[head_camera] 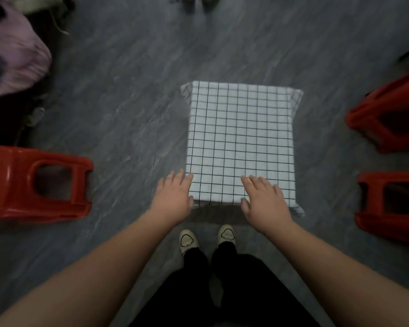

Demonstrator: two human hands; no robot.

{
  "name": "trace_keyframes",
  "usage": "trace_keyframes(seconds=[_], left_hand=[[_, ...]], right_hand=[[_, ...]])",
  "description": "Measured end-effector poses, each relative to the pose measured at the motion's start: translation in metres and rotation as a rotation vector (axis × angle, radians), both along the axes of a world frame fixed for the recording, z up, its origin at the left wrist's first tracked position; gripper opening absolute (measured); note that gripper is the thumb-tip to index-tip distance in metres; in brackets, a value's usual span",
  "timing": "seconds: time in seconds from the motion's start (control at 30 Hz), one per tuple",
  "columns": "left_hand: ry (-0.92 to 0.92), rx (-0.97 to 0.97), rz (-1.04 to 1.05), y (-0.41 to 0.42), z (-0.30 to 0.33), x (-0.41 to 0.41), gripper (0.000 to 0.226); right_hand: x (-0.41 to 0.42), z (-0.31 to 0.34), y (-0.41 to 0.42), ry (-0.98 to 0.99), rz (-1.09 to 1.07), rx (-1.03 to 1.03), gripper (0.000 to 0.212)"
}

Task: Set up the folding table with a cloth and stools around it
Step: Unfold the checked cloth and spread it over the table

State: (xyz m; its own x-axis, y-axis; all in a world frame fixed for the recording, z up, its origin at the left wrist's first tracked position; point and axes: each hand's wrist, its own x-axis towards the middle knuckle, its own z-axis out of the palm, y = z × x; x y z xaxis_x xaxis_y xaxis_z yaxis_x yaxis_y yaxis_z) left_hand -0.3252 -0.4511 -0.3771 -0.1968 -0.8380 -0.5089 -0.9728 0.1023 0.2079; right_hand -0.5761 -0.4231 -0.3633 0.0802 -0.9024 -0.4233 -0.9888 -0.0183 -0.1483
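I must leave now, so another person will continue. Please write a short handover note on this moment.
Left hand: open, at the near left corner of the white black-grid checked cloth.
Right hand: open, flat on the cloth's near edge.
Done: cloth covers the small square table.
Left: one red plastic stool on the left lies on its side; two red plastic stools on the right look tipped too. Stand them around the table.

Dim, flat indoor light. The white checked cloth (240, 142) is the brightest area; a soft shadow lies just below its near edge. Beyond it, the floor (118, 95) smears with motion blur. Wide-angle bending warps the frame's edges.
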Motion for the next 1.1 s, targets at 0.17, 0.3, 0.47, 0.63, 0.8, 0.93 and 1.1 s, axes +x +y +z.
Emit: trace_keyframes(seconds=[0.17, 0.3, 0.47, 0.63, 0.8, 0.93, 1.1], left_hand=[[0.049, -0.084, -0.028, 0.022, 0.1, -0.007, 0.067], [0.087, -0.139, -0.083, 0.04, 0.148, -0.016, 0.068], [0.063, -0.203, -0.196, 0.053, 0.182, -0.044, 0.069], [0.064, -0.225, -0.172, 0.054, 0.195, -0.101, 0.069], [0.031, -0.275, -0.2, 0.062, 0.198, -0.19, 0.068], [0.033, -0.287, -0.182, 0.077, 0.197, -0.29, 0.069], [0.028, -0.31, -0.166, 0.092, 0.198, -0.41, 0.069]], right_hand=[[-0.002, 0.098, 0.036, -0.014, -0.091, -0.057, 0.064], [-0.005, 0.144, 0.058, -0.031, -0.158, -0.11, 0.063], [-0.031, 0.172, 0.078, -0.049, -0.204, -0.174, 0.062], [-0.086, 0.18, 0.087, -0.041, -0.258, -0.204, 0.061], [-0.165, 0.183, 0.103, -0.085, -0.296, -0.255, 0.061], [-0.255, 0.184, 0.116, -0.125, -0.312, -0.277, 0.062], [-0.369, 0.185, 0.129, -0.135, -0.279, -0.288, 0.063]])
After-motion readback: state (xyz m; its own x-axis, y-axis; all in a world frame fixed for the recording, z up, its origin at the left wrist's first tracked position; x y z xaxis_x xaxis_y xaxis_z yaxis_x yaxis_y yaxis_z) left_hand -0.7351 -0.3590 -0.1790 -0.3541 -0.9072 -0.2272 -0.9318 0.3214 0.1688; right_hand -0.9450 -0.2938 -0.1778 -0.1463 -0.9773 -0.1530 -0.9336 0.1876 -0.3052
